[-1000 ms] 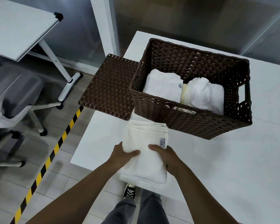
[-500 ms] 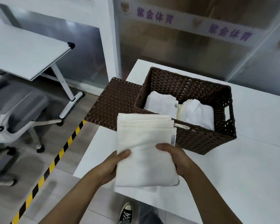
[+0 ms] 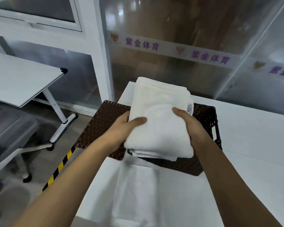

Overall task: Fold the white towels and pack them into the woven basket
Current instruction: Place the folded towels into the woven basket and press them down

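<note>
Gripping folded towel [image 3: 161,118], fingers [image 3: 179,111] curled

Purple characters — 紫金体育 — repeat along a pale strip [image 3: 175,52] across the glass partition [image 3: 170,27], each beside a blurred emblem; the folded towel's small tag [image 3: 189,108] carries print too small to read.

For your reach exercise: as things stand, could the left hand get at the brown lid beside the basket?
Probably not yet: the left hand is directly over the lid with nothing between, but it grips the folded towel, so it is occupied.
</note>
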### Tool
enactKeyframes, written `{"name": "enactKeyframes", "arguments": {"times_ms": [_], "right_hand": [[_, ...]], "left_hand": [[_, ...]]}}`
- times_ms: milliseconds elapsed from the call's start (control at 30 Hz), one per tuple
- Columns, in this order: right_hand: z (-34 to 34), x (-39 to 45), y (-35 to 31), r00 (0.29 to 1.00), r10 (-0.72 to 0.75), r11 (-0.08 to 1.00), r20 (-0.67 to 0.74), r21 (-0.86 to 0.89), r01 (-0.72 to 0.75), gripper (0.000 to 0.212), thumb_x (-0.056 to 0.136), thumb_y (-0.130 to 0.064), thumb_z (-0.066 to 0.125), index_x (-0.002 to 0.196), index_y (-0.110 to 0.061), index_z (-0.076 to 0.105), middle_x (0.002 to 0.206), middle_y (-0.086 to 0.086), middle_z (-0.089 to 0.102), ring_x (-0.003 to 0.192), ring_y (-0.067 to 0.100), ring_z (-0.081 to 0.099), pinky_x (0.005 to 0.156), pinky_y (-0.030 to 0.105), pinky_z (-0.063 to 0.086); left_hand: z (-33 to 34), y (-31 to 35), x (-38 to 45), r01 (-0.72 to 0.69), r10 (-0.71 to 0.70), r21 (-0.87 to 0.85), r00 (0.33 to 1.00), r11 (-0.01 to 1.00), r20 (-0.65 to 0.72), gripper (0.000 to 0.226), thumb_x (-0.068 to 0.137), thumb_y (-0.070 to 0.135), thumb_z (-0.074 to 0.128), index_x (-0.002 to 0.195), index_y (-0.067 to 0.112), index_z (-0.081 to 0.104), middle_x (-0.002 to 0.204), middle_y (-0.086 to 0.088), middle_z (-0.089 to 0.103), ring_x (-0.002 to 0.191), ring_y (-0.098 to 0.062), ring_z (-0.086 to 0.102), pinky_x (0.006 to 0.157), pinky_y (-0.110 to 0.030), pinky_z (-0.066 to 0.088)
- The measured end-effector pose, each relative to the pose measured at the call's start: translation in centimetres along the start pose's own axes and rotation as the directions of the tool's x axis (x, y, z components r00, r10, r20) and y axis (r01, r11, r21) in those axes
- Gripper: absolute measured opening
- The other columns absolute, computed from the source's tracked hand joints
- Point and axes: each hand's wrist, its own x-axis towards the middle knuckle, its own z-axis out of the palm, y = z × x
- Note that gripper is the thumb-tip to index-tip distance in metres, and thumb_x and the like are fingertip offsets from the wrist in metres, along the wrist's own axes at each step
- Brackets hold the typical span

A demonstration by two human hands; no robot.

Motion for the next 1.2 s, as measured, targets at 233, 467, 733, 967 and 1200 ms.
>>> {"name": "enactKeyframes", "arguments": {"times_ms": [233, 467, 733, 967, 1200], "right_hand": [[-2.8, 8.2, -1.6, 0.98, -0.033, 0.984, -0.198, -0.179, -0.003, 0.034, 0.082, -0.028, 0.081, 0.11, -0.011, 0.074, 0.1, 0.007, 0.078, 0.082, 0.02, 0.074, 0.071, 0.027, 0.057], [-5.5, 15.9, 1.6, 0.968, 0.017, 0.961, -0.251, -0.264, -0.085, 0.014, 0.087, -0.017, 0.073, 0.099, -0.011, 0.068, 0.084, 0.003, 0.069, 0.068, 0.014, 0.063, 0.044, 0.016, 0.043], [-4.9, 23.5, 7.6, 0.982, -0.009, 0.815, -0.189, -0.57, -0.102, 0.109, 0.068, -0.053, 0.084, 0.156, -0.025, 0.028, 0.143, 0.001, 0.049, 0.139, 0.024, 0.042, 0.114, 0.045, 0.041], [-5.0, 22.8, 9.4, 0.928, -0.277, 0.062, 0.249, -0.959, 0.276, 0.073, 0.098, -0.045, 0.054, 0.161, -0.027, 0.021, 0.169, 0.004, 0.016, 0.154, 0.025, 0.015, 0.126, 0.047, 0.009], [-5.0, 22.4, 9.2, 0.941, -0.194, 0.058, 0.276, -0.955, 0.292, 0.061, 0.104, -0.043, 0.043, 0.16, -0.027, 0.025, 0.169, 0.001, 0.015, 0.153, 0.024, 0.017, 0.124, 0.041, 0.009]], "left_hand": [[2.6, 0.4, 10.3, 0.149, -0.137, 0.132, 0.986, 0.98, -0.093, 0.047, 0.083, 0.029, 0.077, 0.123, 0.009, 0.064, 0.113, -0.006, 0.074, 0.102, -0.025, 0.071, 0.096, -0.044, 0.056], [4.2, -2.7, 17.6, 0.181, -0.143, 0.347, 0.981, 0.92, -0.134, 0.051, 0.092, 0.02, 0.069, 0.138, 0.015, 0.048, 0.121, 0.001, 0.063, 0.102, -0.016, 0.061, 0.085, -0.029, 0.05], [2.3, -8.2, 21.3, 0.168, -0.075, 0.878, 0.986, 0.448, -0.15, 0.099, 0.093, 0.016, 0.064, 0.16, 0.025, -0.009, 0.162, -0.018, 0.019, 0.141, -0.039, 0.037, 0.115, -0.041, 0.034], [-0.1, -15.1, 22.9, -0.075, -0.146, 0.997, 0.987, -0.015, 0.072, 0.081, 0.099, 0.014, 0.043, 0.159, 0.028, -0.01, 0.169, -0.007, -0.002, 0.156, -0.029, -0.003, 0.122, -0.047, 0.022], [0.9, -13.4, 22.3, -0.065, -0.129, 0.996, 0.989, 0.054, 0.071, 0.076, 0.098, 0.015, 0.048, 0.161, 0.027, 0.007, 0.168, -0.007, 0.002, 0.154, -0.033, 0.006, 0.122, -0.048, 0.021]]}}
